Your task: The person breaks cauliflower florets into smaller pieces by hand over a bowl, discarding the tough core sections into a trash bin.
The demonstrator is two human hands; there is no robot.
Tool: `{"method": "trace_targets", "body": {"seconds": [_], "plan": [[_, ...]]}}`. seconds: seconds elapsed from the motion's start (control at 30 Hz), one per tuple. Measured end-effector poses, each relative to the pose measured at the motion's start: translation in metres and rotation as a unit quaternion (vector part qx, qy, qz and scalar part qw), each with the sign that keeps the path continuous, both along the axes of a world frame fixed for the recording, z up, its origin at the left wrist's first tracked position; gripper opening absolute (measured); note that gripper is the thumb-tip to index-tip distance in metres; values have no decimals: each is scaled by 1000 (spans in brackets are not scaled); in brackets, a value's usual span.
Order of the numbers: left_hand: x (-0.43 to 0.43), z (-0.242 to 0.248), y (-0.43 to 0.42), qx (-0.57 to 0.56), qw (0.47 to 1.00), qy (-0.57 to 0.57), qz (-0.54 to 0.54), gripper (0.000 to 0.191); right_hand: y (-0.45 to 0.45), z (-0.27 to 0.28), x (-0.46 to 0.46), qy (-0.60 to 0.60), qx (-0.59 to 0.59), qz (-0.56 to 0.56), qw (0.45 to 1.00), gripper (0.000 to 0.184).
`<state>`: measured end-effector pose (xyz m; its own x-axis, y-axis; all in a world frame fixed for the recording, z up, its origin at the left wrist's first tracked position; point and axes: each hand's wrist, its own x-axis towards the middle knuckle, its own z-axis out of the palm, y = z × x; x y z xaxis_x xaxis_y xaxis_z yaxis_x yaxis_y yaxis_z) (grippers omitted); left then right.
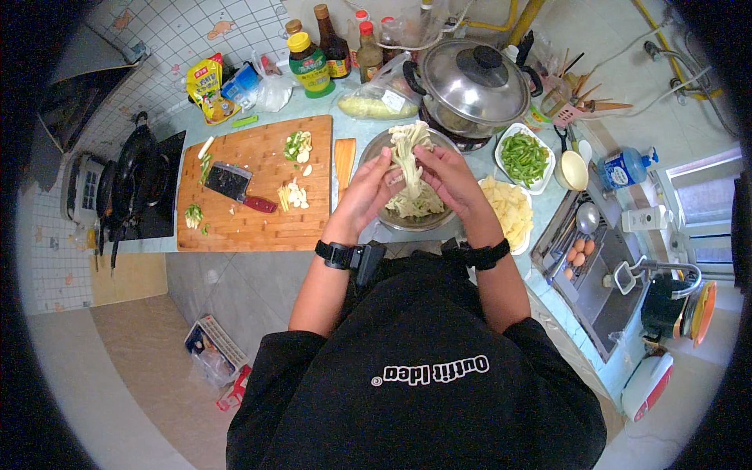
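Note:
Both hands hold one branched piece of cauliflower (405, 147) over a round steel bowl (405, 225). My left hand (369, 187) grips its left side, and my right hand (449, 176) has its right side. Smaller cauliflower florets (416, 205) lie in the bowl beneath. Right of the bowl are a white dish of sliced pale yellow vegetable, perhaps potato (508, 211), and a white dish of cut green peppers (524, 160). To the left, a wooden cutting board (252, 141) bears a cleaver (230, 183) with a red handle, chopped scallion (296, 144) and garlic cloves (298, 197).
A lidded steel pot (477, 88) stands behind the bowl, with a bagged vegetable (376, 107) and sauce bottles (335, 50) to its left. At the right is a sink (617, 294) with eggs (578, 257) on its rack. Black pans (138, 158) sit at the far left.

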<state>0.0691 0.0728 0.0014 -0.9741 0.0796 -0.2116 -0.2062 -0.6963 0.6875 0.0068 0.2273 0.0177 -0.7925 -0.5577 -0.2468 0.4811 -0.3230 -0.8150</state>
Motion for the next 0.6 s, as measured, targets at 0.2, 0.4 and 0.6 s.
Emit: {"method": "trace_targets", "body": {"seconds": [0.2,0.4,0.6], "plan": [[0,8,18,102,994,29,-29,52,-2,-4,0,180,188,-57,964,29],[3,7,16,68,996,52,-2,46,-1,-8,0,325,326,-178,870,30],[5,14,27,46,995,56,64,48,3,-28,-3,299,222,-139,918,34]]}}
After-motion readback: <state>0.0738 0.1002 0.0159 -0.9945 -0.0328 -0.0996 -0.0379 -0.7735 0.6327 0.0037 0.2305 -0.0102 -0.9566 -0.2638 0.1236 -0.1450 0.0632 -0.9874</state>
